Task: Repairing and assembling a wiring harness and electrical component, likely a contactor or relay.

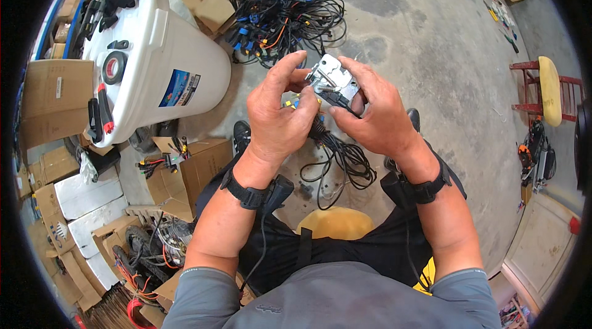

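Note:
Between my hands is a small silver metal latch mechanism (333, 75), a flat plate with holes and a spring-like bar, with a black part along its lower side. My right hand (383, 113) grips its right edge between thumb and fingers. Around its left side curl the thumb and fingers of my left hand (277, 107), the thumb pressed near the bar. My left fingertips are partly hidden behind the mechanism. Just below, a bundle of black cables (345, 162) with yellow and blue ends lies on the floor between my feet.
A large pile of black cables (283, 14) with blue and yellow connectors lies ahead. To the left stands a white bucket (197, 61) with black tape (114, 67) and a red-black cutter (105, 109) on top. Cardboard boxes (58, 98) crowd the left; a stool (549, 91) stands right.

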